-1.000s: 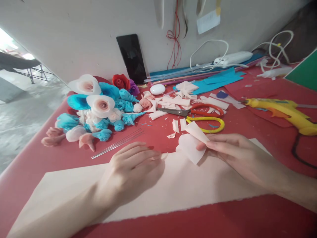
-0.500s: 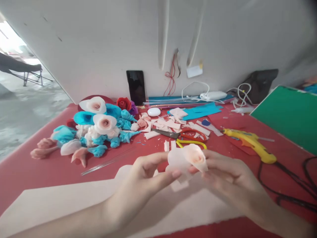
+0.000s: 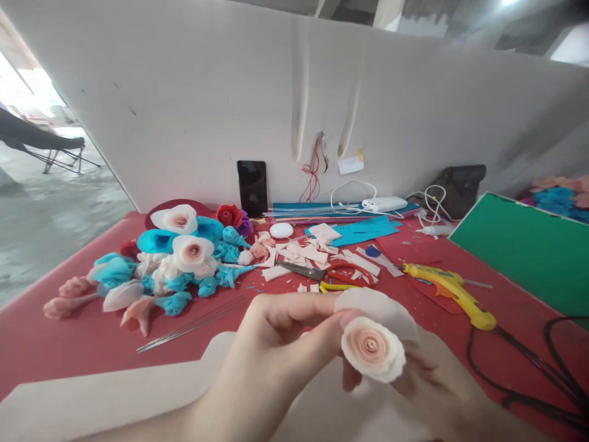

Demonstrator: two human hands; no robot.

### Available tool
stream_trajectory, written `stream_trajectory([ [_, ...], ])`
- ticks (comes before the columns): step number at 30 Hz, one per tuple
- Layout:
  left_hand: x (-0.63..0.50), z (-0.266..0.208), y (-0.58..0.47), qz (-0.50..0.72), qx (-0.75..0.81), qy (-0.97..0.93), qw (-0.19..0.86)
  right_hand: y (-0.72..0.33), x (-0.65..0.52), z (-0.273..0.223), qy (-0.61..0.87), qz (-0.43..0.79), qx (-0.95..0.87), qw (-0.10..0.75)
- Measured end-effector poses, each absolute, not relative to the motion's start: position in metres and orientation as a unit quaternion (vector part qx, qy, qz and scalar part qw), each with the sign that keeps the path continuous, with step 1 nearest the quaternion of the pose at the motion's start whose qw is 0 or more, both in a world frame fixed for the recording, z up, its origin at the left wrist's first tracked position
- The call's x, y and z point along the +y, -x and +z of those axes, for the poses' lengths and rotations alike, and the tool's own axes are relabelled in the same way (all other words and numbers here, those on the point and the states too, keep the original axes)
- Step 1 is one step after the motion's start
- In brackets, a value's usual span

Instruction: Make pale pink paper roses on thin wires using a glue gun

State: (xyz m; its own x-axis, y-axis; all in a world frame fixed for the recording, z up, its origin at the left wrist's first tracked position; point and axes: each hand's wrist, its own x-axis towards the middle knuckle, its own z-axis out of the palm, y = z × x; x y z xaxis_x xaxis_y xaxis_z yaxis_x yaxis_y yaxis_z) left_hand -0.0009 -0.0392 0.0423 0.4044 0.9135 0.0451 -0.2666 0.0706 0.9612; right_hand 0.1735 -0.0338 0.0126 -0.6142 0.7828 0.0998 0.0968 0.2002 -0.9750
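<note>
A pale peach paper rose (image 3: 372,345) faces me, its petals coiled tightly round the centre. A whitish paper petal strip (image 3: 381,310) rises behind its upper edge. My left hand (image 3: 276,362) pinches this strip between thumb and fingers, right beside the rose. From the right, my right hand (image 3: 446,380) closes on the rose's underside; its fingertips are partly hidden behind the bloom. Both hands are above a large pale paper sheet (image 3: 115,402) with a wavy edge. Just beyond them lie scissors (image 3: 304,270) with red and yellow handles.
Finished paper flowers (image 3: 181,270) in blue, white and peach pile up at the left, near thin metal wires (image 3: 188,325). A yellow glue gun (image 3: 453,288) with a dark cord lies right. Paper scraps (image 3: 306,252), a phone (image 3: 253,187) and a green board (image 3: 529,252) stand around.
The rose has turned to face me and come lower and to the right. My left hand has moved right with the strip. The head view has tilted up.
</note>
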Motion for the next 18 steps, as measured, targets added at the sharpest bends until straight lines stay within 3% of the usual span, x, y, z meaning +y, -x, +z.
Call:
stream_trajectory([
  [4, -0.0406, 0.0413, 0.0045, 0.437, 0.325, -0.532, 0.648, -0.1737, -0.0355, 0.0123, 0.347, 0.518, -0.713, 0.32],
  [18, -0.0385, 0.0438, 0.0023, 0.407, 0.346, -0.57, 0.624, -0.1699, -0.0407, 0.0069, 0.337, 0.594, -0.641, 0.351],
])
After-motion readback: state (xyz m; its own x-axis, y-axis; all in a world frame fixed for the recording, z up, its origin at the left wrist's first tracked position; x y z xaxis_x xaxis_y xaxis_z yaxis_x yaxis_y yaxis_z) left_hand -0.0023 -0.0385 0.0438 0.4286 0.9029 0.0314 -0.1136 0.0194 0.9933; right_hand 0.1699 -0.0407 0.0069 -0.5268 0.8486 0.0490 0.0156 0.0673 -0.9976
